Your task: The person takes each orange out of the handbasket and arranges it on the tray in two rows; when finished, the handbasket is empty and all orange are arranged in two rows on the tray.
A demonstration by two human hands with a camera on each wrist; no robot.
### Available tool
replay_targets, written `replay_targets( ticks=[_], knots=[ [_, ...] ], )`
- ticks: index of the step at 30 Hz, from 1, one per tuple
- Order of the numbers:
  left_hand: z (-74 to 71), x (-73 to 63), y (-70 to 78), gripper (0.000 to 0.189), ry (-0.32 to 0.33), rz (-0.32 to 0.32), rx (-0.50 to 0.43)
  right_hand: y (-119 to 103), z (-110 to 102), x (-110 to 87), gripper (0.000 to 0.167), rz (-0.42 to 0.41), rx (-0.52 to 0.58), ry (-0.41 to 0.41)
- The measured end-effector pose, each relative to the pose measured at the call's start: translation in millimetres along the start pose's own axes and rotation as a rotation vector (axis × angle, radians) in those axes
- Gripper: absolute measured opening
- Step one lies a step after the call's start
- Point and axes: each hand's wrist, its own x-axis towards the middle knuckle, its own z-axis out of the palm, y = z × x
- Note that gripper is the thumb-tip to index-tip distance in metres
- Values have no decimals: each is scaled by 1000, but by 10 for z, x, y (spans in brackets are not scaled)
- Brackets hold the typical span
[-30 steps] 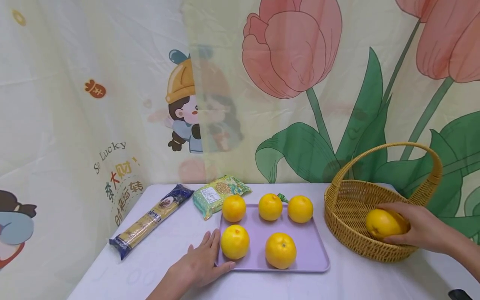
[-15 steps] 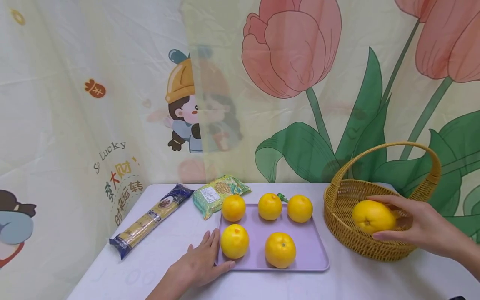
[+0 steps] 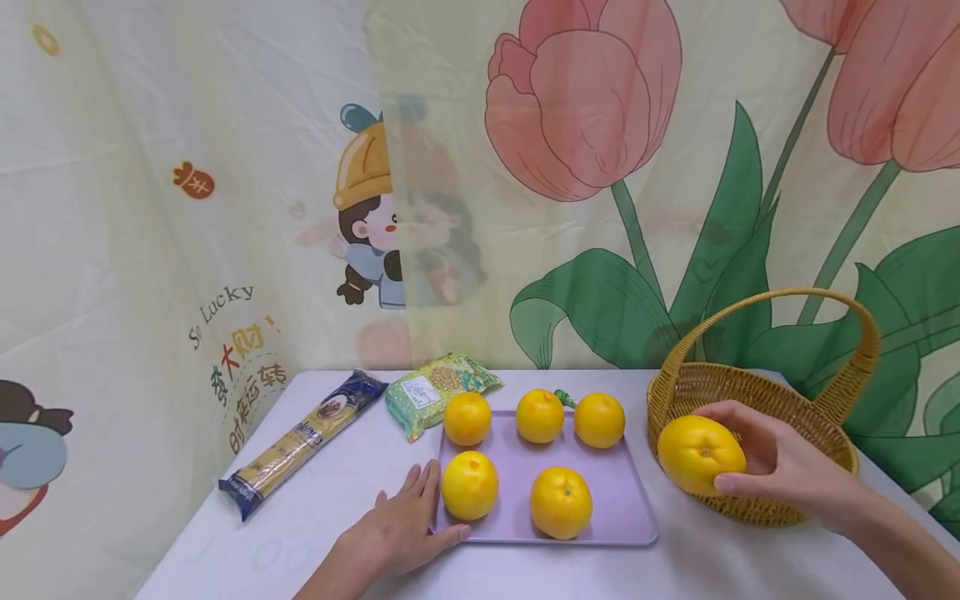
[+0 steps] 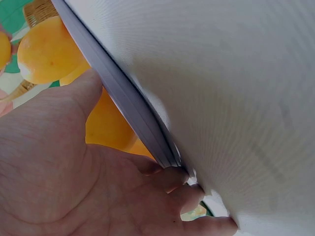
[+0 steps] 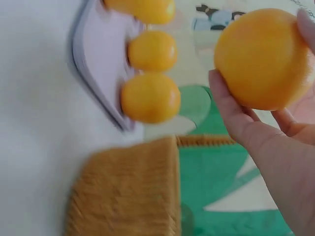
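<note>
In the head view, my right hand (image 3: pixel 787 467) grips an orange (image 3: pixel 697 454) between thumb and fingers, raised over the near left rim of the wicker basket (image 3: pixel 768 510). The right wrist view shows this orange (image 5: pixel 263 59) in the fingers, above the table. My left hand (image 3: pixel 393 521) rests at the left edge of a pale purple tray (image 3: pixel 513 467), fingers straight, thumb along its front corner. In the left wrist view the fingers touch the tray's rim (image 4: pixel 123 93). Several oranges sit on the tray, among them a front right one (image 3: pixel 561 502) and a front left one (image 3: pixel 470 485).
A long noodle packet (image 3: pixel 303 446) lies on the left of the white-covered table (image 3: pixel 247 542). Behind the tray's left corner is a green and yellow packet (image 3: pixel 442 392). The basket's tall handle (image 3: pixel 780 296) arches up at the right. A printed curtain hangs behind.
My right hand has lifted the orange out of the basket and carried it left toward the tray. The left hand and the oranges on the tray have stayed in place.
</note>
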Motion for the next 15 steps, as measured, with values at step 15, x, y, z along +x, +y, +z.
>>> replay_targets(
  ticks=[15],
  knots=[
    [11,2,-19,104,6,12,-8,77,392,145,54,168,185,-109]
  ],
)
